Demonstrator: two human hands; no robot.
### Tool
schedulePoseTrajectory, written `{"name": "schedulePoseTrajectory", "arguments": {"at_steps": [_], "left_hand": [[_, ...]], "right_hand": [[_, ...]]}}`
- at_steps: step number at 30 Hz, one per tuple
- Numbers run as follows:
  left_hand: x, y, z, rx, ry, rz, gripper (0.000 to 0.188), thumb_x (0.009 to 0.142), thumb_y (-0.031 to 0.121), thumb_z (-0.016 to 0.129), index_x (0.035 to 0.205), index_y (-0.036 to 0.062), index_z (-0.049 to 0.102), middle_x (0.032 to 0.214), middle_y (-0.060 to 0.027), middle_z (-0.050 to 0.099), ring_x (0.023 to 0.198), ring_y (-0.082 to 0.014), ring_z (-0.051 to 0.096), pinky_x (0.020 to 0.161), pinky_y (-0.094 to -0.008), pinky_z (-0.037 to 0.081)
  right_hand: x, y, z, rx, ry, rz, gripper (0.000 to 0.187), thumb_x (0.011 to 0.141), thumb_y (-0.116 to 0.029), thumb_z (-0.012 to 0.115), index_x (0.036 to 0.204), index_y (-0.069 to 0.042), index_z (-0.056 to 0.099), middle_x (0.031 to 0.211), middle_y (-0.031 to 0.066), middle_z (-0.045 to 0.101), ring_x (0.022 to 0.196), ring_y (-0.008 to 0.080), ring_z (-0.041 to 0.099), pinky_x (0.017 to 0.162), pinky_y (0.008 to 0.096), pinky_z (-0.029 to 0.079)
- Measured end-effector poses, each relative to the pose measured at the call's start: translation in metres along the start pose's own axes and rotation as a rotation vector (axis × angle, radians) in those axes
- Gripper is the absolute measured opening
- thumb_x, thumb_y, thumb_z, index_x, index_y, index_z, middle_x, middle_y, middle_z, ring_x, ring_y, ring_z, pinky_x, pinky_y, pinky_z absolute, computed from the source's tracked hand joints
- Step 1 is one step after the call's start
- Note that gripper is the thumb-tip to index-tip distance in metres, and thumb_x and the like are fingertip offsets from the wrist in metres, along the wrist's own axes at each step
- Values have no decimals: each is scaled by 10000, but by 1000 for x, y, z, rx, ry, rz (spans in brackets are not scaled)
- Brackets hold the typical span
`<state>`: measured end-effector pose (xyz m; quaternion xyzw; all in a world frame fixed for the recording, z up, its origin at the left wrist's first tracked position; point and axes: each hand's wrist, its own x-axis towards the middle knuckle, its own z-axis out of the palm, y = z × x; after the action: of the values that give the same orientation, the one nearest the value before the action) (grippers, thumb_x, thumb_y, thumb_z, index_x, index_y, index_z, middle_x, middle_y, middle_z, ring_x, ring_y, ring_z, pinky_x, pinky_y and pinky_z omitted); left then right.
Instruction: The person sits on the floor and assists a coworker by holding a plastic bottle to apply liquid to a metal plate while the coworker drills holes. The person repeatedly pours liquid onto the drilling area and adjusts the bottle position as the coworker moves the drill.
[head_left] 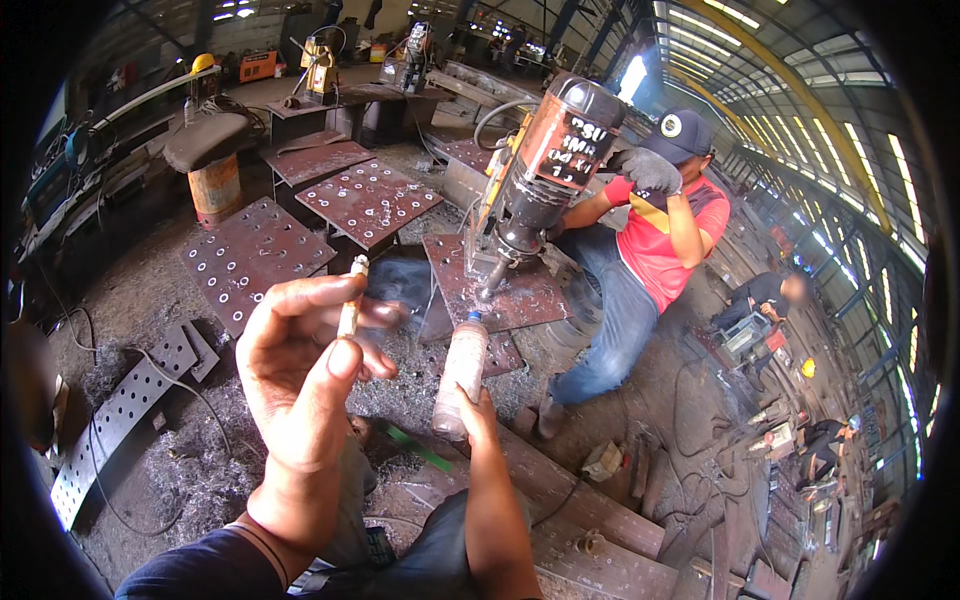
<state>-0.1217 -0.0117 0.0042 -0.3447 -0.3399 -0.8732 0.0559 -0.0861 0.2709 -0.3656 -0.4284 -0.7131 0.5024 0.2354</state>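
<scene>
Close in front, my left hand pinches a short white cigarette upright between thumb and fingers, with ash at its top end. My right hand, lower and further right, grips a cloudy plastic bottle with a blue cap. The cap points up, close to the bit of a large black and orange drill. That drill stands on a reddish-brown steel plate strewn with metal shavings. Whether the cap touches the plate or bit, I cannot tell.
A co-worker in a red shirt, cap and grey gloves sits beside the drill. Drilled plates lie to the left, near a perforated steel strip. Curled shavings and cables cover the floor. Other people work at the far right.
</scene>
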Motion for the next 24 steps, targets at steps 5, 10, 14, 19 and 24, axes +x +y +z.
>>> {"name": "schedulePoseTrajectory", "arguments": {"at_steps": [5,10,14,19,24], "left_hand": [[2,-3,-1,5,-28,24,375,917,110,717,1202,-97,589,1018,-233,714,770,-188,713,656,-258,579],[2,0,-1,20,9,26,339,915,91,714,1187,-76,601,991,-233,723,712,-163,693,646,-245,564],[2,0,1,18,9,27,314,917,81,712,1175,-68,611,991,-227,724,717,-158,692,654,-245,566],[1,6,1,-19,-15,-22,274,920,60,715,1155,-51,627,1004,-203,734,769,-150,697,700,-257,582],[1,7,0,-21,-25,-21,275,920,62,719,1157,-47,631,998,-200,734,778,-150,699,701,-256,582]], "right_hand": [[1,-6,-11,41,-214,131,903,852,-511,751,1504,8,403,1508,238,470,1394,358,458,1136,419,360],[-2,-14,-10,32,-209,129,909,855,-519,744,1510,7,394,1504,238,474,1392,358,459,1138,418,358],[-2,-7,-5,11,-60,15,729,854,-451,777,1334,39,531,1251,216,644,1125,297,639,927,399,504],[0,-8,-11,77,-211,143,949,843,-554,737,1498,40,393,1503,260,469,1386,363,470,1126,413,380],[-1,-9,-13,128,-198,172,921,847,-526,749,1482,51,414,1475,252,504,1360,352,498,1118,414,387]]}}
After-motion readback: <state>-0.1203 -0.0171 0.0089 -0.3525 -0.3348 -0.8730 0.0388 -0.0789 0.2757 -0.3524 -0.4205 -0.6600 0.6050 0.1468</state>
